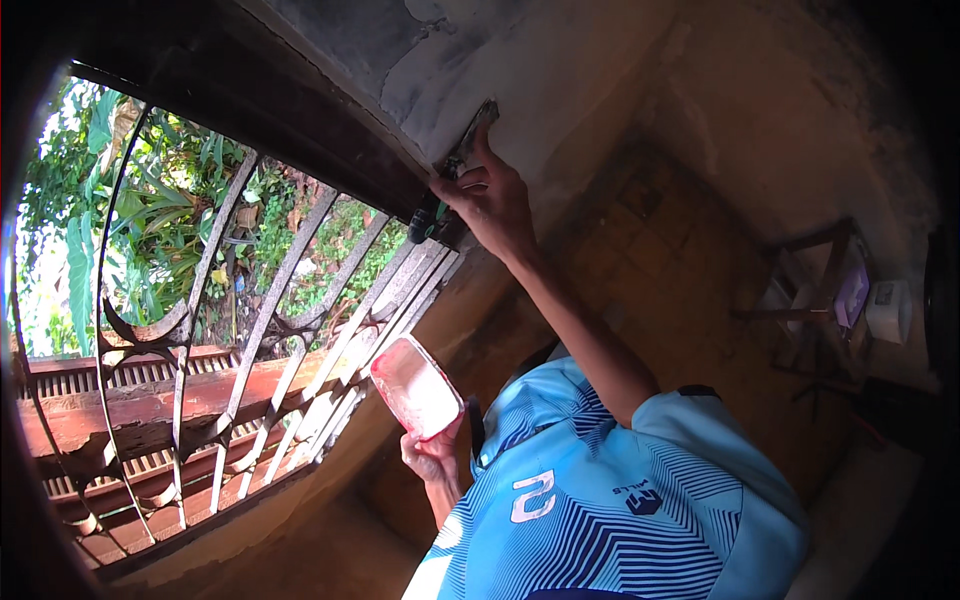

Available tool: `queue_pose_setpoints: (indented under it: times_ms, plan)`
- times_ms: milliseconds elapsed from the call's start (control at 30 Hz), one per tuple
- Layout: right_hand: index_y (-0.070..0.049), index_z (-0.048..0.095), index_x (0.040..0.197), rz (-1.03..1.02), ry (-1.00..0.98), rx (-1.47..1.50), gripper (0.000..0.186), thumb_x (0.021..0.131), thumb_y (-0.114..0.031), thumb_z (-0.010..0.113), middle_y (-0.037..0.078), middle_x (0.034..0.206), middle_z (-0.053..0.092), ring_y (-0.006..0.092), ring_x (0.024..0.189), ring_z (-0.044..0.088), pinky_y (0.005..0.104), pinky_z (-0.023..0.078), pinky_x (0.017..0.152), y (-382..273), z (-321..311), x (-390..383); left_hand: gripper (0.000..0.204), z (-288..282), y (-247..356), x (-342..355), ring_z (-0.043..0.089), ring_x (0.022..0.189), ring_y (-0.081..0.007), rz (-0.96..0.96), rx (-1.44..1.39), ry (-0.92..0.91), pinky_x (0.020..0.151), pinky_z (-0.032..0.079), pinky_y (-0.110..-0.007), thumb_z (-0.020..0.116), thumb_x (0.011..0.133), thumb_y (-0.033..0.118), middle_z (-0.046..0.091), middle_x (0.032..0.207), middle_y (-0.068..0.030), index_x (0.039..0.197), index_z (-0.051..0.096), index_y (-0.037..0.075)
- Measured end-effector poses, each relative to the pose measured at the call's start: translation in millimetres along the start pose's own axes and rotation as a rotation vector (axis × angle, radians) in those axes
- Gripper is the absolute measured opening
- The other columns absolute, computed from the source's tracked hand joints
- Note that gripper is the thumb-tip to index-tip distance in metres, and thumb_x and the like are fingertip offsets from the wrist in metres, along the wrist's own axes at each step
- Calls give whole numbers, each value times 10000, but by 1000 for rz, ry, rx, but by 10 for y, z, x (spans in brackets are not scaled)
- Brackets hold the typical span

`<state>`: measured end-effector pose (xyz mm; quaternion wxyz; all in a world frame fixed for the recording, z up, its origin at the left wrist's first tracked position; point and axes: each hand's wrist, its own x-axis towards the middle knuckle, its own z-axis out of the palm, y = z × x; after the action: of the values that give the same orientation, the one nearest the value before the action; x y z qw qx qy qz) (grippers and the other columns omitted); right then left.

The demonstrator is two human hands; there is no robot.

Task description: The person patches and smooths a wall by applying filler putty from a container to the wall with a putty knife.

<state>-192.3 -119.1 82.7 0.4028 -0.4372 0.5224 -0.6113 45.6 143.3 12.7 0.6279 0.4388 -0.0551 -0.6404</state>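
A small white cylindrical container (888, 311) stands at the right edge of the frame beside a dark wooden stool (812, 300). Just above centre, the right hand (493, 200) closes its fingers around a dark-handled flat paintbrush (455, 165), bristles pressed on the grey-white plaster wall (560, 70). Below centre, the left hand (432, 452) grips from beneath a white rectangular plastic tub (415, 387), beside the curved metal window grille (250, 330).

paintbrush (462, 158): dark, bristles flat on grey-white wall beside window frame | tub (416, 387): red-rimmed, white inside, tilted
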Motion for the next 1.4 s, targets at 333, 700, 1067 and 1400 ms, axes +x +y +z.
queue_pose_setpoints:
  times_ms: [333,700,1067,1400]
  plan:
    - [-16,189,1541,-2,-41,130,926,834,-163,770,42,764,615,79,741,625,220,528,721,-173,362,-452,766,-68,22,-48,600,1150,-386,8,-19,3,951,524,-592,633,737,219,558,1323,-194,1411,373,-36]
    - [-17,193,1543,14,34,123,932,824,-159,770,38,804,614,90,758,618,226,517,673,-283,-68,-52,749,-140,-15,-135,608,1146,-371,11,6,27,945,532,-582,623,739,227,570,1317,-184,1401,390,-36]
    - [4,193,1537,32,-151,241,933,817,-117,773,30,867,596,83,819,606,222,516,750,-393,362,-684,788,-38,-36,-125,621,1116,-400,47,46,55,919,570,-505,607,751,283,568,1300,-221,1424,341,-26]
    - [-12,234,1528,7,-68,44,930,792,-170,780,71,794,677,124,723,651,253,526,670,-384,-169,150,745,-160,-58,-120,606,1147,-368,31,-8,32,950,526,-574,614,741,255,573,1317,-174,1398,401,-25]
